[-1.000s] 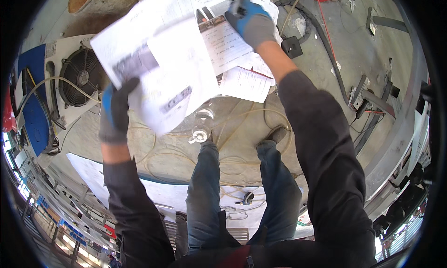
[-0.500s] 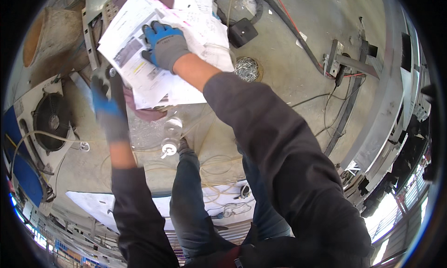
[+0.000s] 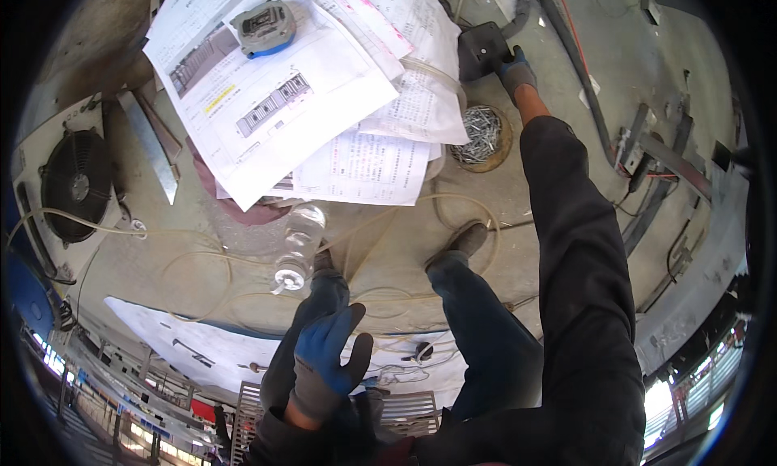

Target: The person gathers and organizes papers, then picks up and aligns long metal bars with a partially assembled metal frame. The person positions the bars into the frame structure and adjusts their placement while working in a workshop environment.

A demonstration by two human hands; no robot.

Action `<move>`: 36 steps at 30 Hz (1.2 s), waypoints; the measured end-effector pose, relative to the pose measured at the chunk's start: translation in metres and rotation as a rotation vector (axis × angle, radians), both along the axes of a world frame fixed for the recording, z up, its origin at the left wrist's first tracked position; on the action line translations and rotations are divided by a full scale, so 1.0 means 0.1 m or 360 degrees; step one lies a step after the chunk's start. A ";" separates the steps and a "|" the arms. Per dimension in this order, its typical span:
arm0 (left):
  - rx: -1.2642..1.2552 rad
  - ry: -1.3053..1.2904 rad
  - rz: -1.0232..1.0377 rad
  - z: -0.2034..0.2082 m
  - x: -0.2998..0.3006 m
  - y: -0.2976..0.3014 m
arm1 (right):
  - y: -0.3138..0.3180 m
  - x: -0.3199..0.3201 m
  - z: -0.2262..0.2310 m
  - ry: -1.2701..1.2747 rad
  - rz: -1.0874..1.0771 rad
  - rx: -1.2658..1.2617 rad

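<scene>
My right hand (image 3: 516,74), in a grey and blue glove, is at the right edge of a square black box (image 3: 483,52), its fingers curled against that edge. My left hand (image 3: 328,361), gloved alike, hangs above my legs with thumb and fingers apart and nothing in it. On top of a spread of printed sheets (image 3: 332,69) lies a grey and blue tape measure (image 3: 265,31). A round container of screws or nails (image 3: 479,136) stands between the papers and my right forearm. Below the papers stands a clear bottle (image 3: 303,231) with a white cap.
A black round fan (image 3: 77,185) on a pale panel lies at the left, beside metal strips (image 3: 150,146). A thin yellowish hose (image 3: 202,252) loops over the floor around my feet. Dark cables, a red line and metal bars (image 3: 664,154) lie at the right.
My right hand has left the papers and reached right to the black box. The tape measure now shows where that hand was. My left hand has drawn back toward my body.
</scene>
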State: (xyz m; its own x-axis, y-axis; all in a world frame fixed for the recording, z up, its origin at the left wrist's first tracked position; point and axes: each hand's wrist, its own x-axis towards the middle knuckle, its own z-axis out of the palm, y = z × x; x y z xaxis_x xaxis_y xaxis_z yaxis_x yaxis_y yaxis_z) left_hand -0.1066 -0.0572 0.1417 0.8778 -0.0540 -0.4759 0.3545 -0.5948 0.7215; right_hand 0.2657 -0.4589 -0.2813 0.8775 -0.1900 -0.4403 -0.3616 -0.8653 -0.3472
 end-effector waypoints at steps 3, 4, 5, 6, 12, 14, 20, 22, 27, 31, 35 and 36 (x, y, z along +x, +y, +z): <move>0.0036 0.0090 0.0085 -0.07 0.09 -0.01 | 0.00 -0.13 0.22 0.0057 -0.0101 0.0595; 0.0044 -0.0042 0.0066 -0.09 0.11 -0.05 | 0.03 -0.11 0.40 0.0108 -0.0213 0.0841; 0.0025 -0.0116 0.0089 -0.11 0.11 -0.09 | 0.06 -0.11 0.64 0.0175 -0.0279 0.1004; -0.0003 -0.0128 0.0093 -0.13 0.12 -0.13 | 0.08 -0.19 0.94 0.0300 -0.0500 0.0958; 0.0013 0.0010 0.0004 -0.30 0.02 -0.28 | 1.19 -0.12 2.80 -0.0625 -0.0218 0.1258; 0.0032 0.0072 -0.0032 -0.37 -0.04 -0.29 | 1.86 0.03 3.11 -0.1365 0.0530 0.0745; 0.0091 0.0139 -0.0008 -0.46 -0.26 -0.20 | 3.19 0.39 3.02 -0.1683 0.1407 0.0107; 0.0084 0.0138 0.0039 -0.48 -0.33 -0.14 | 3.26 0.32 2.92 -0.1574 0.1557 0.0022; 0.0116 0.0297 0.0167 -0.62 -0.68 -0.06 | 2.90 0.01 3.32 -0.1315 0.1392 0.0229; -0.0007 0.0190 0.0019 -0.55 -1.28 -0.21 | 2.32 -1.17 4.35 -0.0904 0.1284 0.0004; -0.1421 0.1378 0.1107 -0.09 -1.34 -0.59 | 1.70 -2.91 5.58 -0.0328 0.0983 0.0431; -0.1528 0.1293 0.0750 0.16 -1.24 -0.69 | 1.56 -3.29 5.93 -0.0214 0.0884 0.0509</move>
